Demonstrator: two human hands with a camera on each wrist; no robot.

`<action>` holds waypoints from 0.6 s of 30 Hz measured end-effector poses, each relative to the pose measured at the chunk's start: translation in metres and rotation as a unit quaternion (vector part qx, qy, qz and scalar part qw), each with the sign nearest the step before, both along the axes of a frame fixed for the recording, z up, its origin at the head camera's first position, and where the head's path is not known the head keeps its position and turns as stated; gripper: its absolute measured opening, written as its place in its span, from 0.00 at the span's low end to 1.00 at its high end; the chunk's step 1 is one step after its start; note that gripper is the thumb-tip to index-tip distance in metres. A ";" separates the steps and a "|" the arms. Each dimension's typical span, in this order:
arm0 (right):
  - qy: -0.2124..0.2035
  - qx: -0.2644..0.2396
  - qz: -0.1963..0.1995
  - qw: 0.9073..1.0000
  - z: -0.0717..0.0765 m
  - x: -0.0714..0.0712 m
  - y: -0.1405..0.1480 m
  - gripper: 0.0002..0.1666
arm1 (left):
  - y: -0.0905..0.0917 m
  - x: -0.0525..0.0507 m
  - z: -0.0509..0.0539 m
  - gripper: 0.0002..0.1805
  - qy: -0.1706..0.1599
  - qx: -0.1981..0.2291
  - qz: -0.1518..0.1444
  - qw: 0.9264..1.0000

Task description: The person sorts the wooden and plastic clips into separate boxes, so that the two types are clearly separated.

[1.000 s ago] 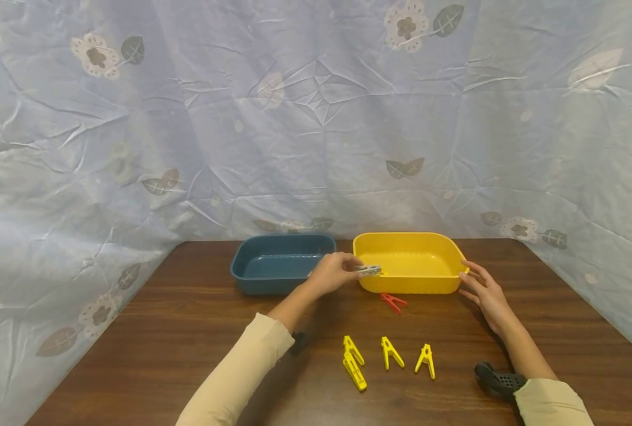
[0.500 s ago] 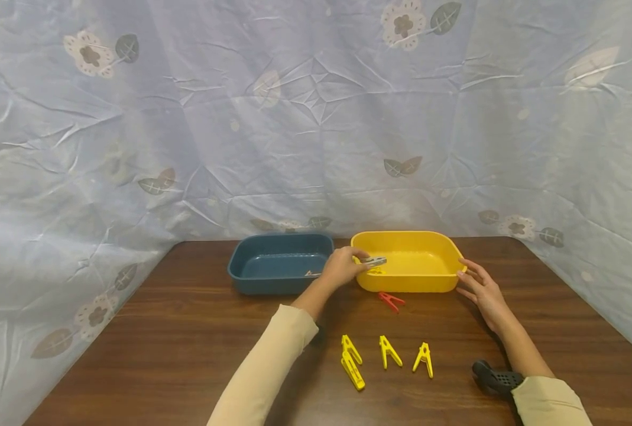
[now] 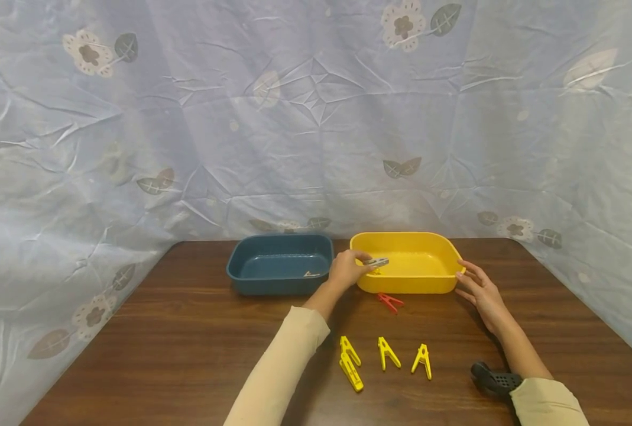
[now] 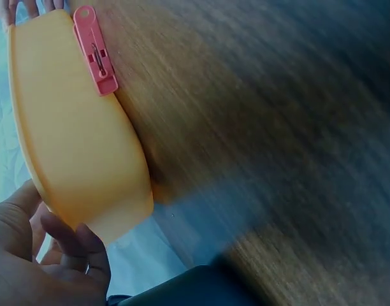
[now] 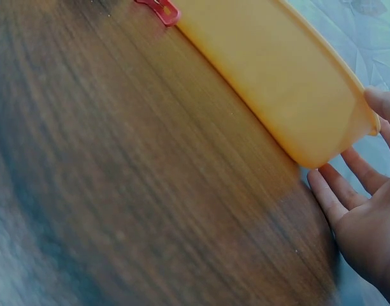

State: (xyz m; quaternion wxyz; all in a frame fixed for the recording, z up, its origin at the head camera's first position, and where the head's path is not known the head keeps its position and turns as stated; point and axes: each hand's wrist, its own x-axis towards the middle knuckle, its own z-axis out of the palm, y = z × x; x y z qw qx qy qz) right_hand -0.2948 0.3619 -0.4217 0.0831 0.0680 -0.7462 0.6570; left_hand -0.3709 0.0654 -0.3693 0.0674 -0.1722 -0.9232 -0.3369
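Note:
Over the left end of the yellow bin, my left hand pinches a grey clothespin between thumb and fingers. A yellow clip piece shows just below it, inside the bin. In the left wrist view the left hand is at the bin's rim, and the clothespin is hidden. My right hand touches the bin's right end with spread, nearly straight fingers, as the right wrist view also shows, the hand against the bin wall. A red clothespin lies in front of the bin.
To the left stands a blue bin with a small pale clothespin in it. Several yellow clothespins lie nearer on the brown table. A black strap is at the right wrist, and a patterned cloth hangs behind.
My left hand has moved right and slightly up, carrying the grey clothespin farther over the yellow bin. The pale clothespin in the blue bin has come into view. My right hand stays at the bin's end.

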 end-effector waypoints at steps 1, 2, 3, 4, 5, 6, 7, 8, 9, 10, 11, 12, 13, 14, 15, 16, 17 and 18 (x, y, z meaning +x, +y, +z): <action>0.000 0.000 0.000 1.000 0.000 0.000 0.000 0.33 | 0.000 0.000 0.000 0.15 -0.003 0.002 0.002 1.000; 0.000 0.000 -0.001 1.000 0.000 0.000 0.000 0.33 | 0.000 0.000 0.000 0.16 -0.008 0.005 0.004 1.000; 0.000 0.002 -0.002 1.000 0.000 -0.001 -0.001 0.34 | 0.000 0.000 -0.001 0.16 -0.010 0.007 0.007 1.000; 0.000 0.003 -0.003 1.000 0.000 -0.001 -0.001 0.34 | 0.000 0.000 -0.001 0.16 -0.012 0.010 0.008 1.000; -0.001 0.002 -0.003 1.000 0.000 0.000 -0.001 0.34 | 0.000 0.000 -0.002 0.16 -0.017 0.014 0.010 1.000; -0.001 0.002 -0.004 1.000 0.000 0.000 -0.001 0.34 | 0.000 -0.001 -0.003 0.16 -0.019 0.017 0.011 1.000; -0.002 0.003 -0.004 1.000 0.000 0.000 -0.001 0.34 | 0.000 -0.001 -0.003 0.16 -0.021 0.019 0.013 1.000; -0.003 0.004 -0.005 1.000 0.001 0.000 -0.001 0.34 | 0.000 -0.001 -0.004 0.16 -0.023 0.021 0.013 0.999; -0.003 0.006 -0.005 1.000 0.001 0.000 -0.002 0.34 | 0.001 -0.002 -0.004 0.15 -0.024 0.023 0.013 0.999; -0.004 0.006 -0.006 1.000 0.001 0.001 -0.002 0.34 | 0.001 -0.002 -0.004 0.15 -0.027 0.026 0.014 0.999; -0.005 0.007 -0.006 1.000 0.001 0.001 -0.002 0.34 | 0.001 -0.002 -0.004 0.15 -0.029 0.028 0.014 0.999; -0.006 0.009 -0.006 1.000 0.001 0.002 -0.002 0.34 | 0.001 -0.002 -0.005 0.15 -0.030 0.029 0.014 0.999; -0.007 0.008 -0.007 1.000 0.002 0.002 -0.002 0.34 | 0.002 -0.002 -0.005 0.15 -0.032 0.033 0.014 0.999; -0.007 0.008 -0.007 1.000 0.002 0.002 -0.002 0.34 | 0.002 -0.002 -0.005 0.15 -0.034 0.034 0.015 0.999; -0.007 0.008 -0.007 1.000 0.002 0.002 -0.002 0.34 | 0.002 -0.002 -0.005 0.16 -0.034 0.037 0.015 0.999; -0.007 0.007 -0.007 1.000 0.002 0.002 -0.002 0.34 | 0.002 -0.002 -0.005 0.16 -0.035 0.037 0.016 0.999; -0.007 0.006 -0.007 1.000 0.002 0.002 -0.002 0.34 | 0.002 -0.002 -0.005 0.16 -0.034 0.038 0.016 0.999; -0.007 0.006 -0.006 1.000 0.002 0.001 -0.002 0.34 | 0.003 -0.003 -0.005 0.16 -0.034 0.038 0.016 0.999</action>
